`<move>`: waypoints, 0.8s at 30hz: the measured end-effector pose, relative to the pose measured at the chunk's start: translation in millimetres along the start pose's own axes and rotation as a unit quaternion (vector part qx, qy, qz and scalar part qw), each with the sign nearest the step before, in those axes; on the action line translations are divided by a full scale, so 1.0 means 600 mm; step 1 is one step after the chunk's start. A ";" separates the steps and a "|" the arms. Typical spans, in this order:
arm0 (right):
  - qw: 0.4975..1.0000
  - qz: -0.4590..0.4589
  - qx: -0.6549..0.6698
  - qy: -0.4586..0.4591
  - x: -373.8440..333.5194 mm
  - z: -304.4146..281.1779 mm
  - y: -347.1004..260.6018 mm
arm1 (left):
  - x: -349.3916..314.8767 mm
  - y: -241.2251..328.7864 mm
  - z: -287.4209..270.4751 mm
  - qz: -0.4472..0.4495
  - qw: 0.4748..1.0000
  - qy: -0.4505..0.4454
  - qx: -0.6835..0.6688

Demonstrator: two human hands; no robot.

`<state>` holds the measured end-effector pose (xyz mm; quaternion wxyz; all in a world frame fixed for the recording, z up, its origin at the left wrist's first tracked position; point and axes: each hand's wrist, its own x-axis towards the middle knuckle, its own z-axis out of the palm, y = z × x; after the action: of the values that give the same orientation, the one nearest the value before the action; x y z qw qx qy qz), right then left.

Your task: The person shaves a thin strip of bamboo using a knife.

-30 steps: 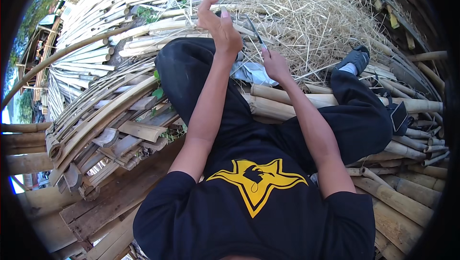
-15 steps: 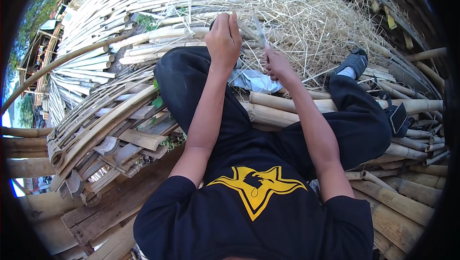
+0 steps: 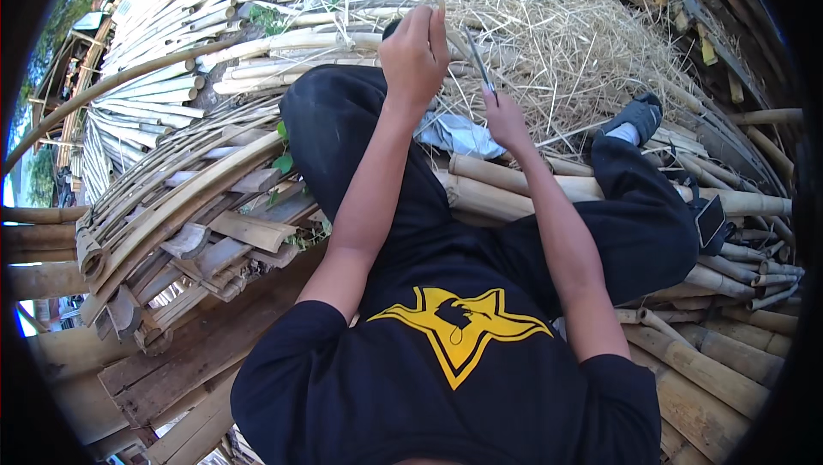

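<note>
My right hand (image 3: 509, 124) is closed around the handle of a knife (image 3: 477, 64). The knife's narrow blade tilts up and away to the left. Slightly farther off and to the left, my left hand (image 3: 415, 58) is raised above my left lower leg with its fingers closed. What it holds is mostly hidden behind the fingers; a pale strip seems to run from it toward the blade. Beneath the knife lies a crumpled whitish cloth (image 3: 463, 136), next to a heap of pale shavings (image 3: 557, 54).
Cut bamboo poles (image 3: 523, 178) lie under and around my legs. Stacked split bamboo (image 3: 231, 229) rises at my left, and a long curved pole (image 3: 111, 107) crosses the left side. A black device with a screen (image 3: 710, 218) sits by my right knee.
Both hands appear slightly farther right in view, the left also a little higher. The knife's blade now slants more to the left and shows narrower.
</note>
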<state>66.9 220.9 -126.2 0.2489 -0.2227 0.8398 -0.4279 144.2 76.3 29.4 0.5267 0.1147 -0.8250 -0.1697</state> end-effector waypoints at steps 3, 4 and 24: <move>0.938 0.113 0.297 -0.141 0.005 -0.038 -0.062 | 0.002 -0.013 0.008 -0.006 1.000 0.015 -0.011; 0.879 0.166 0.414 -0.170 -0.011 -0.045 -0.084 | -0.003 -0.012 0.008 -0.019 1.000 0.009 -0.019; 0.976 -0.117 0.167 0.078 -0.026 -0.069 -0.186 | -0.004 -0.027 0.013 -0.018 1.000 0.021 -0.014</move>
<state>71.7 195.6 -8.8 0.1641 -0.2409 0.7416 -0.6043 138.0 63.6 17.8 0.5425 0.1253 -0.8091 -0.1880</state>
